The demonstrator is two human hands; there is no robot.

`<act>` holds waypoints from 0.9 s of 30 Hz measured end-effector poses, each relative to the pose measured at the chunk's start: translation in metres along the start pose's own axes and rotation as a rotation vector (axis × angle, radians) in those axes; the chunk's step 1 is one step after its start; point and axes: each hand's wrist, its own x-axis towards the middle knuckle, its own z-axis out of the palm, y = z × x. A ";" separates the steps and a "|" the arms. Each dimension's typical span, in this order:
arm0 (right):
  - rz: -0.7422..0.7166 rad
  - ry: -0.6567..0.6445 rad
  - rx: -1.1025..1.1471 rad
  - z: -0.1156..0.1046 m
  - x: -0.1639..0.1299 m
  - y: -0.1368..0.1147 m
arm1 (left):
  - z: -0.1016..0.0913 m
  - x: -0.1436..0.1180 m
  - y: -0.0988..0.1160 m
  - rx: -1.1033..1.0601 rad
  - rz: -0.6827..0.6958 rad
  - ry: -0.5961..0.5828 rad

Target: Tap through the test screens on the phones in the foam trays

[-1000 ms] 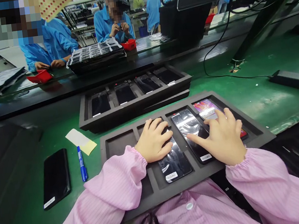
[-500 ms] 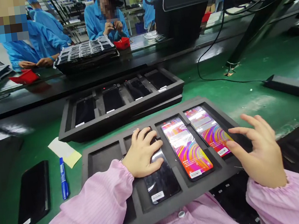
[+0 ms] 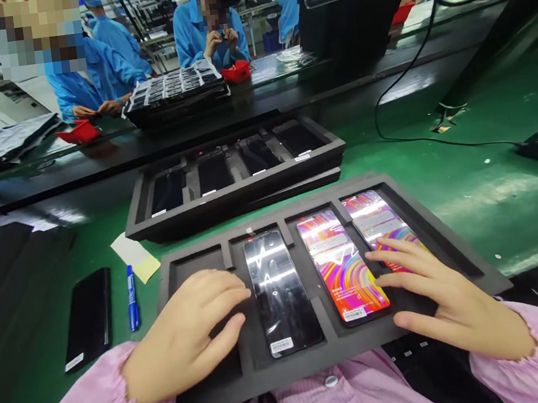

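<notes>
Your open left hand (image 3: pixel 187 336) steadies the foam tray (image 3: pixel 199 269); your spread right hand (image 3: pixel 453 309) taps a lit phone (image 3: pixel 379 220), holding nothing.

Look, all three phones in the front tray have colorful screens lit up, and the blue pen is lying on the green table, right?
Not quite. In the head view, only two phones in the front tray show colorful screens; the third phone, beside the left hand, is dark. The blue pen does lie on the green table.
</notes>
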 end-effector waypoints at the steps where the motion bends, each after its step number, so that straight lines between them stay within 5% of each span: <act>1: -0.020 -0.032 0.003 -0.001 0.001 0.001 | -0.001 -0.009 0.002 0.000 0.000 -0.027; 7: -0.164 -0.171 -0.007 -0.005 0.012 -0.002 | 0.006 -0.043 0.012 -0.004 -0.047 -0.083; 15: -0.134 -0.166 -0.113 0.009 0.020 0.002 | 0.001 -0.036 0.021 -0.013 -0.018 -0.086; 21: 0.022 0.058 -0.322 0.008 0.024 0.012 | 0.009 -0.016 0.024 -0.080 0.035 -0.147; 25: 0.284 0.229 -0.428 0.002 0.014 0.031 | 0.030 0.021 0.013 -0.015 0.144 -0.174; 27: 0.397 0.216 -0.442 0.002 0.010 0.040 | 0.046 0.043 0.002 0.051 0.190 -0.143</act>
